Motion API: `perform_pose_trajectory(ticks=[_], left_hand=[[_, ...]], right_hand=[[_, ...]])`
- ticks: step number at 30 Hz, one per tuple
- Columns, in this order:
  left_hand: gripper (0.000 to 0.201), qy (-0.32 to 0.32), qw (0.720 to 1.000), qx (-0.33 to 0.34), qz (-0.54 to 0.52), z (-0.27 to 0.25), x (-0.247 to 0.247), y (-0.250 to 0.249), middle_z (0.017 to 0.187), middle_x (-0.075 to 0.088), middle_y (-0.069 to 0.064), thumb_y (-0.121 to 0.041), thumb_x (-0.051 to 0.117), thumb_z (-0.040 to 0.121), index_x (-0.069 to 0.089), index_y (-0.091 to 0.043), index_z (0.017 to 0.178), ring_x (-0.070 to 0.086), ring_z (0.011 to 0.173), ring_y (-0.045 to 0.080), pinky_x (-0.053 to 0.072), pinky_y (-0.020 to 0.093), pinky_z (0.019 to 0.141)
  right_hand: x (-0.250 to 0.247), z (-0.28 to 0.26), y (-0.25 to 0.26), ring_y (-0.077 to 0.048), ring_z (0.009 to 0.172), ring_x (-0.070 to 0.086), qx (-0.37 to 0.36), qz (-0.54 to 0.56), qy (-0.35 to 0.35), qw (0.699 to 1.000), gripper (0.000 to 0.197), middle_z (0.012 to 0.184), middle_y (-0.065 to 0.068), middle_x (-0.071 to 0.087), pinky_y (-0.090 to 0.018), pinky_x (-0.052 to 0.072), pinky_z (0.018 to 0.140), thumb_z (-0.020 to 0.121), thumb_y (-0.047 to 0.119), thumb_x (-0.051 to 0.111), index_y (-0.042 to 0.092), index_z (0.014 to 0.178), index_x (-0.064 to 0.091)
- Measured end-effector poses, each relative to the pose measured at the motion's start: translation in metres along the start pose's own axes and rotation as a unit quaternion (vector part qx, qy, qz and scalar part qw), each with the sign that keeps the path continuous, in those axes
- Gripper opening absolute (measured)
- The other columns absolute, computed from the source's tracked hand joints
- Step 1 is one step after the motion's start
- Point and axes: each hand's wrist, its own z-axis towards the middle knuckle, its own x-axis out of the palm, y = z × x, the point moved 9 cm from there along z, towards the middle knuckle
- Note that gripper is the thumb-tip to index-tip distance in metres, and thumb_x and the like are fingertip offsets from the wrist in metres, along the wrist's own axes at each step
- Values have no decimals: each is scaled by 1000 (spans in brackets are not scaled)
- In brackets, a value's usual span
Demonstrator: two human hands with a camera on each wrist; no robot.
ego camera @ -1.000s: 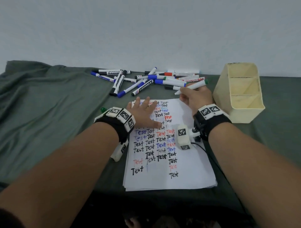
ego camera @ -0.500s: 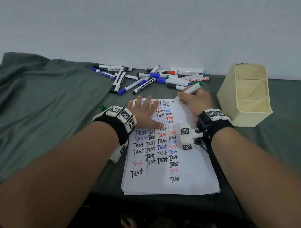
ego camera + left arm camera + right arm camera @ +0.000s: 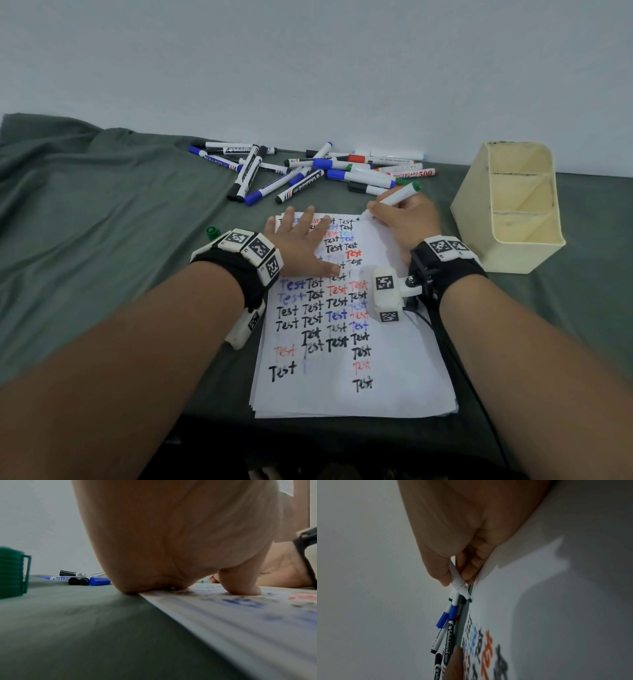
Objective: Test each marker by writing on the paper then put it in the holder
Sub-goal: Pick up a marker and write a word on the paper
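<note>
One stack of white paper (image 3: 394, 373) is pinned under the flat, spread left hand (image 3: 301, 246). One uncapped green-ended marker (image 3: 394, 200) is pinched by the right hand (image 3: 407, 222), tip at the sheet's 12 o'clock edge. Roughly fifteen capped markers (image 3: 308, 171) are heaped beyond; count uncertain. One cream plastic three-compartment holder (image 3: 472, 219) is seen at 2 o'clock. One ribbed green cap (image 3: 213, 233) lies at 10 o'clock.

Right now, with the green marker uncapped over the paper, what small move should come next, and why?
Probably lower the tip and write a test word. The right hand holds the marker with its tip at the paper's top edge, the left hand lies flat on the sheet, and the holder looks empty.
</note>
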Motion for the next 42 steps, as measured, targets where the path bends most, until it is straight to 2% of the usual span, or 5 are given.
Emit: perform_pose_trajectory(ticks=[9,24,27,37,42], left_hand=[[105,2,1000,2,-1,1,0,0,162,-32,-3,-85,37,83,-21,-34,155,-29,148,30,-11,55,121],[106,-3,1000,0,4,2,1,0,162,-31,-1,-85,36,82,-20,-33,155,-27,149,32,-10,56,120],[106,-1,1000,-2,2,1,1,0,162,-32,-1,-84,37,83,-21,-33,155,-27,149,31,-11,56,121],[107,0,1000,-3,3,5,2,2,161,-32,-2,-85,38,82,-21,-33,155,-28,149,31,-12,55,120],[108,-2,1000,-1,6,6,4,3,161,-33,-2,-86,37,81,-22,-33,154,-28,148,31,-12,55,120]], right_hand=[[-3,1,-7,0,66,69,12,20,-8,1000,12,73,14,74,-26,56,65,80,24,83,25,81,71],[-8,2,-9,-17,83,74,20,14,-20,1000,10,79,9,76,-48,61,85,73,34,83,30,78,74],[-7,1,-7,-15,81,74,10,5,-15,1000,10,79,12,76,-47,62,84,74,35,83,40,75,74],[-8,2,-11,-17,84,73,19,21,-27,999,11,80,9,75,-45,62,83,73,29,82,29,75,72],[-13,4,-13,2,66,68,14,14,-35,999,10,78,10,74,-27,54,65,81,29,80,23,85,72]])
